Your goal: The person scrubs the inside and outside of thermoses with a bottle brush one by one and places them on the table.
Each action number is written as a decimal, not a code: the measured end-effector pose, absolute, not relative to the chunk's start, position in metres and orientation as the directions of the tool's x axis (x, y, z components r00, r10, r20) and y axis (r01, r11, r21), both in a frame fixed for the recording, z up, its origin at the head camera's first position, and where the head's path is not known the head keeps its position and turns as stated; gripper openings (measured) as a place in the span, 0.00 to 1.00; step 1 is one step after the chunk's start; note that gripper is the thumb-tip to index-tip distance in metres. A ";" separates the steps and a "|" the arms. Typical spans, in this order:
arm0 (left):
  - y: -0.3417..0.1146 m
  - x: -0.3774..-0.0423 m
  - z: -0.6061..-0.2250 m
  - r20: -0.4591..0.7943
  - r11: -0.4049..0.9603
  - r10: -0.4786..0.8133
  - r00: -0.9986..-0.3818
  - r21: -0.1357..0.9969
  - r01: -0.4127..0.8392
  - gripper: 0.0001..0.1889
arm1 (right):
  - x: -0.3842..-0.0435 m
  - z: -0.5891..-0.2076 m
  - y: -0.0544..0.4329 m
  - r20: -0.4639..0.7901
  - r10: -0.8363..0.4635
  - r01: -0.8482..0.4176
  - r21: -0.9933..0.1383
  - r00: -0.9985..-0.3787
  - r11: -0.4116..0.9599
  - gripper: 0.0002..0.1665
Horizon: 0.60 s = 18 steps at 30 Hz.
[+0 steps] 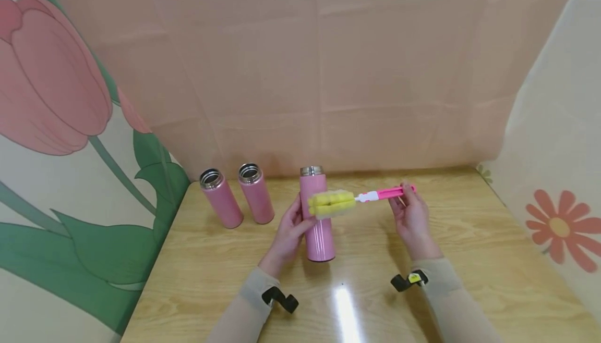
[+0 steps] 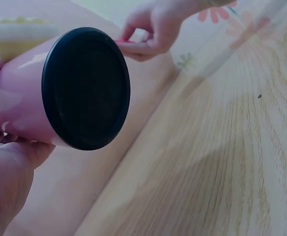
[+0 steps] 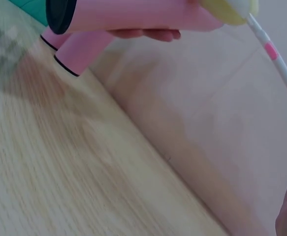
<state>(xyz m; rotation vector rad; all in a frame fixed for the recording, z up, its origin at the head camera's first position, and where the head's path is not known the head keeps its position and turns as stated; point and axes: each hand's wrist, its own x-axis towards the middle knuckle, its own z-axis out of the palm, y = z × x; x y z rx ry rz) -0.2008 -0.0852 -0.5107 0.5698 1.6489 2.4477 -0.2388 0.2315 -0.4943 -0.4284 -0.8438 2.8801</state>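
Observation:
My left hand grips a pink thermos bottle by its middle, with the steel mouth at the top uncapped. The black base of the bottle faces the left wrist camera, lifted off the table. In my right hand I pinch the pink end of a bottle brush between thumb and fingers. Its yellow sponge head points left and crosses in front of the bottle's upper body, overlapping my left fingertips in the head view. A white neck joins sponge and handle.
Two more open pink bottles, one farther left and one beside it, stand at the back left of the wooden table. A pink cloth backdrop rises behind the table's back edge. Flower-printed panels flank both sides.

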 end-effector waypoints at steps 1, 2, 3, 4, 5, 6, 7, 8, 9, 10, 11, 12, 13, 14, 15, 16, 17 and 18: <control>-0.085 -0.201 -0.511 0.235 -0.401 0.320 -0.918 0.912 0.093 0.47 | -0.238 -0.495 0.233 -0.228 0.173 -0.020 -0.550 -0.958 -0.835 0.11; -0.085 -0.201 -0.511 0.233 -0.407 0.320 -0.918 0.909 0.089 0.47 | -0.237 -0.496 0.234 -0.222 0.167 -0.016 -0.558 -0.961 -0.830 0.11; -0.085 -0.201 -0.511 0.230 -0.411 0.319 -0.919 0.908 0.084 0.47 | -0.236 -0.496 0.235 -0.216 0.157 -0.008 -0.565 -0.964 -0.825 0.11; -0.085 -0.201 -0.511 0.226 -0.415 0.317 -0.921 0.906 0.080 0.47 | -0.236 -0.497 0.235 -0.212 0.147 0.000 -0.568 -0.966 -0.823 0.11; -0.085 -0.201 -0.511 0.225 -0.419 0.315 -0.922 0.905 0.077 0.47 | -0.235 -0.497 0.236 -0.213 0.134 0.012 -0.571 -0.968 -0.821 0.11; -0.085 -0.201 -0.511 0.224 -0.419 0.314 -0.923 0.905 0.077 0.47 | -0.235 -0.498 0.237 -0.209 0.123 0.021 -0.575 -0.970 -0.818 0.11; -0.085 -0.201 -0.510 0.221 -0.421 0.312 -0.924 0.904 0.074 0.47 | -0.235 -0.499 0.237 -0.207 0.111 0.031 -0.581 -0.972 -0.813 0.12; -0.085 -0.200 -0.510 0.218 -0.423 0.310 -0.925 0.904 0.072 0.47 | -0.235 -0.499 0.238 -0.204 0.105 0.036 -0.587 -0.973 -0.809 0.12; -0.085 -0.201 -0.510 0.218 -0.425 0.310 -0.926 0.903 0.071 0.47 | -0.234 -0.499 0.238 -0.203 0.098 0.044 -0.597 -0.974 -0.801 0.12; -0.086 -0.201 -0.510 0.217 -0.426 0.310 -0.926 0.902 0.069 0.46 | -0.234 -0.500 0.239 -0.202 0.093 0.049 -0.603 -0.975 -0.796 0.12; -0.086 -0.201 -0.510 0.219 -0.429 0.310 -0.925 0.901 0.069 0.46 | -0.234 -0.501 0.239 -0.202 0.086 0.055 -0.605 -0.976 -0.794 0.13; -0.086 -0.201 -0.510 0.218 -0.430 0.311 -0.925 0.900 0.068 0.46 | -0.233 -0.501 0.240 -0.200 0.084 0.057 -0.611 -0.976 -0.790 0.12; -0.086 -0.201 -0.510 0.218 -0.432 0.311 -0.925 0.900 0.067 0.46 | -0.233 -0.502 0.241 -0.199 0.079 0.062 -0.614 -0.977 -0.787 0.12; -0.086 -0.201 -0.510 0.218 -0.431 0.311 -0.925 0.900 0.068 0.46 | -0.232 -0.502 0.242 -0.197 0.076 0.064 -0.618 -0.977 -0.784 0.12; -0.087 -0.201 -0.510 0.218 -0.433 0.312 -0.925 0.899 0.066 0.46 | -0.231 -0.503 0.242 -0.196 0.069 0.068 -0.616 -0.978 -0.785 0.12; -0.087 -0.201 -0.510 0.217 -0.434 0.310 -0.926 0.899 0.065 0.46 | -0.231 -0.503 0.243 -0.192 0.064 0.069 -0.615 -0.979 -0.786 0.12; -0.087 -0.201 -0.511 0.216 -0.436 0.309 -0.926 0.898 0.064 0.46 | -0.230 -0.504 0.244 -0.188 0.058 0.071 -0.613 -0.980 -0.787 0.12; -0.088 -0.201 -0.511 0.214 -0.436 0.308 -0.927 0.898 0.062 0.46 | -0.229 -0.504 0.244 -0.183 0.055 0.071 -0.617 -0.982 -0.784 0.12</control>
